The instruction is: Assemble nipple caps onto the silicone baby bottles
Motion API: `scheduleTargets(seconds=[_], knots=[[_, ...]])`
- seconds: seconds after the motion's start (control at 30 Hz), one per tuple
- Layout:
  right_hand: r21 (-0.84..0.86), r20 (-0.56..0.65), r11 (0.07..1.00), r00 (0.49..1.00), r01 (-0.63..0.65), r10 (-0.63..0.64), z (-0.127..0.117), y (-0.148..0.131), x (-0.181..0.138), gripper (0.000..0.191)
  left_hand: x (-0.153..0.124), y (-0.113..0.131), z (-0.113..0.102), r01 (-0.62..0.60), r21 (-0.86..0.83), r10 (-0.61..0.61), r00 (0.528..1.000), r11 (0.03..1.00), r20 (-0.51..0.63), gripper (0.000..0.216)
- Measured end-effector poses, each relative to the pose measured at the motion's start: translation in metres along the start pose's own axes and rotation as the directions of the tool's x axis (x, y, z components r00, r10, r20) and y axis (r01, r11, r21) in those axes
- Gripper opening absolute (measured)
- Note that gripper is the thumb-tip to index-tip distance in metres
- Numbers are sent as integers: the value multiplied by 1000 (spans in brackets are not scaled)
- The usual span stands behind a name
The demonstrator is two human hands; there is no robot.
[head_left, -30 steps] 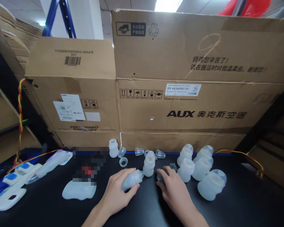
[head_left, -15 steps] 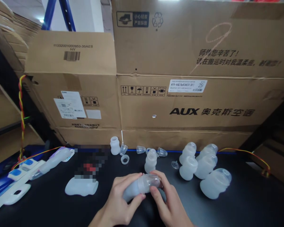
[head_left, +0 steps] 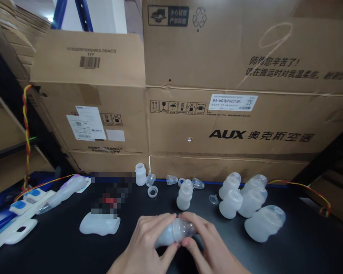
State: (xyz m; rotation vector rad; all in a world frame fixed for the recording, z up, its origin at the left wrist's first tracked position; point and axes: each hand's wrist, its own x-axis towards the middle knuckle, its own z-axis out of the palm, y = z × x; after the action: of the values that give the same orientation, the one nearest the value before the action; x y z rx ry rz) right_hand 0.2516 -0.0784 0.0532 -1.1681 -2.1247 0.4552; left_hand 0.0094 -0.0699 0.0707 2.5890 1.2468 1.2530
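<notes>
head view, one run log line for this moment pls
left hand: grips bottle body | right hand: fingers at its capped end | bottle: lying sideways above black table | nearby: upright bottle

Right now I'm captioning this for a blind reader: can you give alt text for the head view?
Two bare hands, left hand and right hand, together grip a small translucent bottle lying sideways over a black table. More capped bottles cluster to the right, with stacked cardboard boxes behind.
</notes>
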Motion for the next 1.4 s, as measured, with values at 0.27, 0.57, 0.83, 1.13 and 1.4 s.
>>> scheduleTargets(seconds=[0.27, 0.57, 0.83, 1.13, 1.4], knots=[[-324, -182, 940, 982, -103, 45, -42, 10, 58, 49, -6, -22, 31, 365, -269, -358, 931, 891, 75, 46], [-776, 165, 631, 955, -29, 246, -55, 37, 145, 23, 0, -18, 21, 510, -392, -346, 840, 765, 418, 44], [-795, 193, 606, 951, 7, 243, -141, 7, 148, 34, -3, -19, 24, 497, -446, -318, 851, 744, 418, 43], [-773, 237, 631, 893, -66, 383, -214, 20, 122, 37, 5, -14, 21, 495, -415, -334, 852, 764, 403, 39], [-775, 315, 632, 866, -2, 388, -169, 32, 106, 37, 2, -15, 24, 514, -407, -353, 842, 755, 408, 40]])
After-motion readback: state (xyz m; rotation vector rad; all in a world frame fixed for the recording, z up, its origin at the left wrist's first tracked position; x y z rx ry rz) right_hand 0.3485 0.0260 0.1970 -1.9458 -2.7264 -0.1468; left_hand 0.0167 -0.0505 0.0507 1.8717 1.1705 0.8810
